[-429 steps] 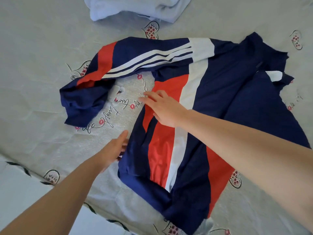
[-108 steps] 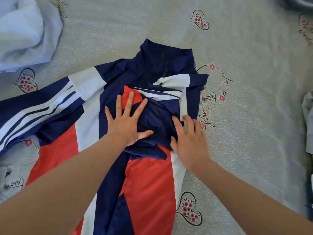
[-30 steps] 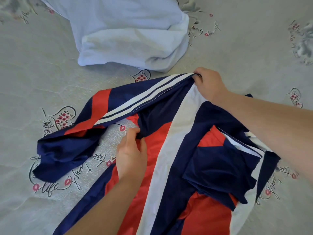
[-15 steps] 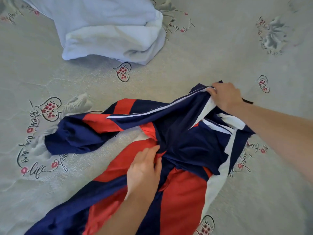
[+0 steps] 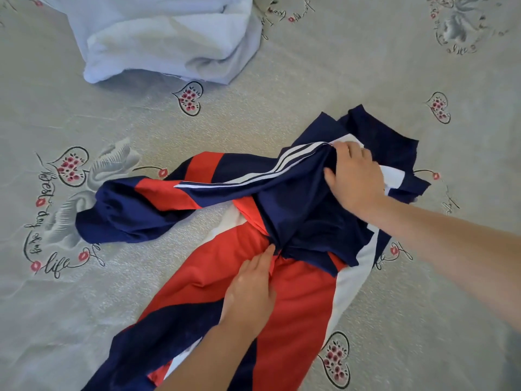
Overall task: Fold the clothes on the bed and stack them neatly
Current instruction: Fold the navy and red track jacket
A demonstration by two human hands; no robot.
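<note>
A navy, red and white jacket point(image 5: 298, 294) lies on the bed, its collar toward the upper right. One striped sleeve point(image 5: 158, 204) trails out to the left, its cuff bunched. My right hand point(image 5: 353, 176) lies on the folded-in shoulder near the collar, fingers curled on the striped fabric edge. My left hand point(image 5: 251, 289) presses flat on the red front panel at the fold line, fingers straight.
A pale blue folded garment point(image 5: 169, 35) lies at the upper left of the bed. The grey bed sheet point(image 5: 310, 80) with heart prints spreads around the jacket on all sides.
My right hand has carried the jacket's shoulder inward over the body and set it down. The left hand stays pressed on the fold line. The sleeve now trails left across the sheet.
</note>
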